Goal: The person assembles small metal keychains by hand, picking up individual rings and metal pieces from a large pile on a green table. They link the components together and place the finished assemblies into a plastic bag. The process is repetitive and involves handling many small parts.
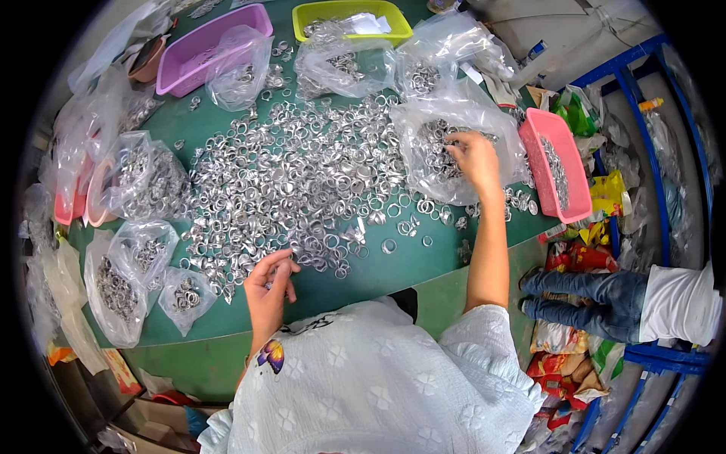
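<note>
A wide heap of silver-coloured rings [295,166] covers the middle of the green table [378,268]. At its near edge is my left hand [271,286], the fingers curled in toward the thumb; anything between them is too small to make out. My right hand [476,159] reaches over an opened clear plastic bag [423,178] on the right. Its fingers are bent together just above the rings [437,144] inside that bag, and I cannot see what they pinch. A few single rings [389,246] lie apart between my hands.
A pink basket [578,204] with small silver pieces stands at the right edge. Purple [178,68] and yellow-green [302,17] baskets stand at the back. Filled clear bags [98,303] crowd the left. Beyond the table, a person [628,303] is near blue shelving [628,91].
</note>
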Available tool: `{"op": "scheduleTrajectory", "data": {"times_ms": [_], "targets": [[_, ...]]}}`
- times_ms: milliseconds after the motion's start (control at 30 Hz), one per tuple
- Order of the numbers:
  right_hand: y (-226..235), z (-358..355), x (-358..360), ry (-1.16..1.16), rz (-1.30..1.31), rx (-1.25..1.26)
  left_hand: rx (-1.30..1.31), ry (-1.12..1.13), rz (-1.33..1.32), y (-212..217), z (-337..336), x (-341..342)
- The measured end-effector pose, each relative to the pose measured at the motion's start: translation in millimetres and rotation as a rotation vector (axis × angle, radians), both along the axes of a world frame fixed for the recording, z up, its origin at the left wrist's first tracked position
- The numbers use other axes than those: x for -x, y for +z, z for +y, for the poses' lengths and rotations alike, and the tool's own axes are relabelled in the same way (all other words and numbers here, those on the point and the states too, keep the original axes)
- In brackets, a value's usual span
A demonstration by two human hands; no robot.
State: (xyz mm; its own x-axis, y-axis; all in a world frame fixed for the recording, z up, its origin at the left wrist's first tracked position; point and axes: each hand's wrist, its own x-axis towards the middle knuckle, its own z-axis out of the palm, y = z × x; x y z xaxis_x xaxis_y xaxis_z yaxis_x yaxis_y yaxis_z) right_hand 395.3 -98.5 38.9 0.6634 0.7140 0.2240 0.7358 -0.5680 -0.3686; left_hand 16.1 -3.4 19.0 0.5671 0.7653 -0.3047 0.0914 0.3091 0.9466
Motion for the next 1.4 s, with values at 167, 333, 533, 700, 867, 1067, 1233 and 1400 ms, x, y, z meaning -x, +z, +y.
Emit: {"op": "scheduleTrajectory", "data": {"times_ms": [167, 333, 533, 700, 867, 1067, 1233, 1400], "targets": [[-9, -3, 6, 0.052, -0.021, -0.066, -0.016, 0.001, -0.018, 1, -2, -1], [-2, -45, 4, -0.229, 0.566, -0.478, -0.002, -0.006, 0.000, -3, -1, 1], [-5, -49, 8, -0.306, 0.234, -0.285, -0.009, -0.040, -0.007, 0, -2, -5], [1, -38, 14, -0.240, 0.014, -0.240, -0.003, -0.022, -0.001, 0, -2, -3], [-1, -22, 10, -0.165, -0.078, -0.355, -0.017, -0.033, -0.001, 1, -2, -3], [-14, 11, -8, -0.063, -0.302, 0.139, -0.013, -0.024, -0.005, 3, -1, -2], [-14, 23, -20, -0.073, -0.284, 0.341, -0.007, 0.002, -0.043, -1, -1, 0], [-3, -1, -6, -0.057, 0.053, -0.194, 0.013, 0.034, -0.079, -1, -2, 1]]}}
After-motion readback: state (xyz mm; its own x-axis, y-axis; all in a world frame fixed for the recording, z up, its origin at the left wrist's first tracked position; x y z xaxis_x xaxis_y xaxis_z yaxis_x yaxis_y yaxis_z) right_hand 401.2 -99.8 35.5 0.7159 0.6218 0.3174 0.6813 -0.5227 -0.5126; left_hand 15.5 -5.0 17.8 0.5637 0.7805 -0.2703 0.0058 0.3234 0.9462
